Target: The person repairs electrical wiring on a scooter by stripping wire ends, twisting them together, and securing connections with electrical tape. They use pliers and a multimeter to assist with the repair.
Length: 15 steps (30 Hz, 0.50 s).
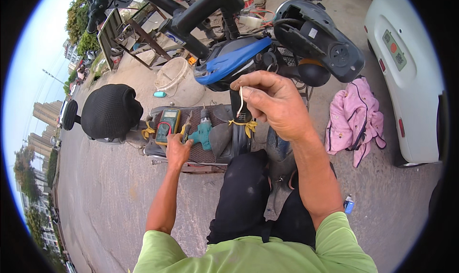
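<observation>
My right hand point(277, 108) is raised in the middle of the view, pinching a short, thin white piece point(241, 100), perhaps a wire, between thumb and finger. My left hand point(178, 149) is lower left, fingers curled on the handles of yellow-and-black pliers point(186, 128). It is beside a yellow-and-green multimeter point(168, 122) with a red lead. These tools lie on a brown mesh board point(199, 153) with a teal cordless drill point(203, 135). Yellow cloth strips point(250, 128) are tied behind my right hand.
Black scooter parts point(325, 43) and a blue-topped piece point(229, 60) stand ahead. A white bucket point(171, 74) and a black-covered seat point(109, 111) are at left. A pink jacket point(354, 120) lies by a white car point(406, 81) at right. Pavement point(105, 201) stretches left.
</observation>
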Motion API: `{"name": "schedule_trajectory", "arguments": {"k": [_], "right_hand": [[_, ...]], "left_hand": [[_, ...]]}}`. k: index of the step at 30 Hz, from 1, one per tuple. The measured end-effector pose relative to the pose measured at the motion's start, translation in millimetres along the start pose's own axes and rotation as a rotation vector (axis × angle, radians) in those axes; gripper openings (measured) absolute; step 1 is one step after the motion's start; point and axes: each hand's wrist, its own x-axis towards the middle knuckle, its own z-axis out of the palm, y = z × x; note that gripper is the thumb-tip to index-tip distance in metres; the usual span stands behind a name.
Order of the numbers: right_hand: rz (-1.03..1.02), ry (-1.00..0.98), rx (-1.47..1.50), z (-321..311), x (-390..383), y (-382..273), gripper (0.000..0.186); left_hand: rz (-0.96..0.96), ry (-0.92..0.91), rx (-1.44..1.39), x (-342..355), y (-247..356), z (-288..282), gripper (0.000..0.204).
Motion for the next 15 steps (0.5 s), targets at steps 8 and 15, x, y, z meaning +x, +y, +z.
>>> {"name": "schedule_trajectory", "arguments": {"k": [8,15], "right_hand": [[-0.036,0.104,-0.027,5.8,0.6,-0.5,0.016],[-0.043,0.137,-0.006,10.7,2.5,-0.9,0.015]], "left_hand": [[0.105,-0.034,0.261,19.8,-21.5,40.5,0.043],[0.23,0.08,0.255,8.3,-33.4,56.3,0.049]]}}
